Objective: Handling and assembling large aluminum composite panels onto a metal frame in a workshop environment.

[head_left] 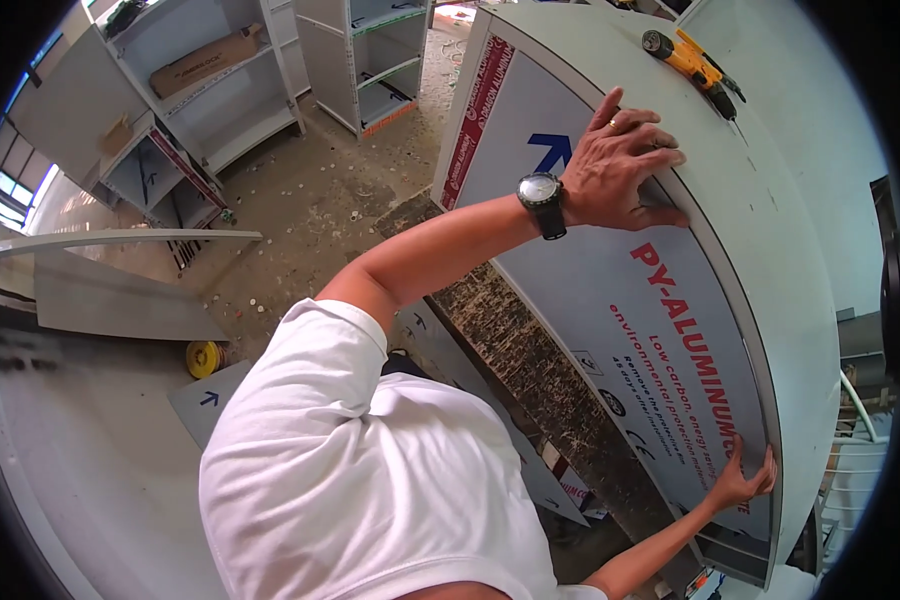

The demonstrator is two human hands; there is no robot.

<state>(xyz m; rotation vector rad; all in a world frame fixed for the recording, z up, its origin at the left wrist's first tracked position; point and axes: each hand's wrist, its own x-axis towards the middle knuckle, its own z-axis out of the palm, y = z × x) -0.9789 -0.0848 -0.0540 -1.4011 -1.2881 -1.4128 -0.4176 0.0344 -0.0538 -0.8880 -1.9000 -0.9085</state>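
One film-covered panel (610,290), pale blue-grey with red, black and blue print, is set within one grey frame (715,240), which forms the near face of a single large white cabinet (810,330); the unit lies along one worn, chipped table (530,335). Hands on it: two. Left hand (625,165) is spread wide over the far part of the panel, fingertips and thumb at the frame edge, palm down, grasping no separate object; one ring on a finger, one dark-strapped watch (541,200) at the wrist. Right hand (746,482) is partly open at the near end, thumb apart from the fingers, fingertips touching the frame side; no object seen within it. On the cabinet's upper surface: one yellow-and-black drill (685,65), one bit fitted. Beyond, on the floor (290,215), two tall shelf units (235,130) and one low cabinet (160,180); one long cardboard box (205,62) sits on a shelf of the left tall unit. Left of the person: one yellow spool (203,358). Floor scraps: many, uncounted.
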